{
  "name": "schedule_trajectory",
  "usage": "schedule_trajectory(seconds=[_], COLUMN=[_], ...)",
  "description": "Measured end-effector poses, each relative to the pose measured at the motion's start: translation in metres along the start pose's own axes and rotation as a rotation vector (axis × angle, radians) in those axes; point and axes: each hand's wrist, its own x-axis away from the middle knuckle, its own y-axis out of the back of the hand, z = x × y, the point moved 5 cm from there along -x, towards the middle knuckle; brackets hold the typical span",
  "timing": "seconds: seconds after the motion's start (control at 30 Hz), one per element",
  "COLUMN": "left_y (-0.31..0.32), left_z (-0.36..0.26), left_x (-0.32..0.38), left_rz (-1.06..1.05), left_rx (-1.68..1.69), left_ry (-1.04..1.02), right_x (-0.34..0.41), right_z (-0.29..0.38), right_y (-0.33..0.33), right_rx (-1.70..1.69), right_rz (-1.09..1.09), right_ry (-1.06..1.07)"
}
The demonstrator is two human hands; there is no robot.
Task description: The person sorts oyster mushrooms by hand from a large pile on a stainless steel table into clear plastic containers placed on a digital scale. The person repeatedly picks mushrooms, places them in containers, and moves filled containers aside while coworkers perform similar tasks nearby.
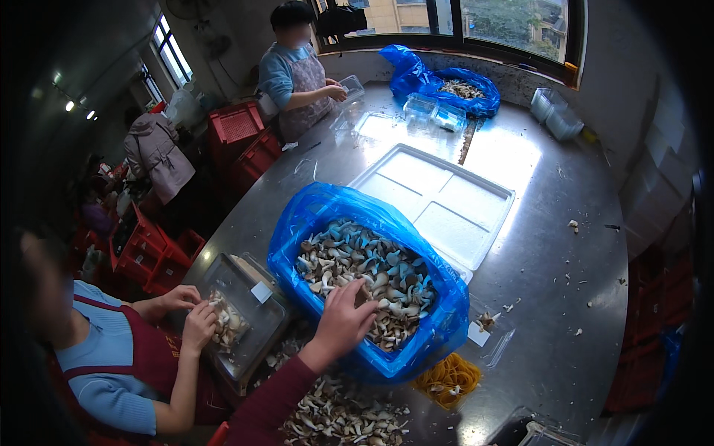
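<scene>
My left hand (345,323), in a maroon sleeve, reaches over the near side of a box-shaped container lined with a blue plastic bag (385,365). Its fingers are curved over the grey-brown mushrooms (385,281) in the bag; a brown cap shows between thumb and fingers, but whether it is gripped cannot be told. My right hand is out of view. Loose mushrooms (346,415) lie heaped on the metal table (558,312) below the bag. Yellow rubber bands (449,382) lie at its lower right corner, near a clear plastic tray (499,345) with a white card and mushroom pieces.
A co-worker at left handles mushrooms over a scale (245,312). Another, at the far edge, holds a clear container (351,89). A white foam lid (474,262) lies behind the bag. Farther back are a second blue bag (485,106) and stacked clear boxes (558,117).
</scene>
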Motion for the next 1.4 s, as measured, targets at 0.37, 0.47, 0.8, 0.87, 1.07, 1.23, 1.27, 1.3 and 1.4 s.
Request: schedule_trajectory(seconds=[0.37,0.47,0.8,0.87,1.07,1.23,1.27,1.3,1.4], left_y=[-0.030,-0.051,-0.014,-0.004,0.000,0.003,0.004,0.004,0.004], left_z=[0.152,0.147,0.063,0.029,-0.044,-0.036,-0.016,0.007,0.096], left_x=[-0.068,-0.076,-0.044,-0.034,-0.010,-0.034,-0.042,-0.053,-0.067], left_rz=[0.038,0.136,0.134,0.111,0.058,-0.053,-0.166,-0.139,-0.162], left_rx=[0.019,-0.206,0.101,0.183,0.104,0.102,0.067,0.072,0.070], left_ry=[0.441,0.473,0.133,0.068,-0.183,-0.227,-0.191,-0.022,0.324], right_x=[0.004,0.004,0.001,0.001,0.001,0.004,0.006,0.007,0.008], right_z=[0.005,0.004,0.003,0.001,0.003,0.004,0.004,0.004,0.005], right_y=[0.004,0.006,0.010,0.010,0.008,0.008,0.007,0.007,0.007], right_rx=[0.018,0.018,0.027,0.023,0.052,0.032,0.027,0.019,0.025], right_rz=[-0.028,-0.019,-0.052,-0.049,-0.049,-0.037,-0.031,-0.036,-0.030], right_ry=[0.016,0.020,0.022,0.019,0.011,0.015,0.015,0.024,0.017])
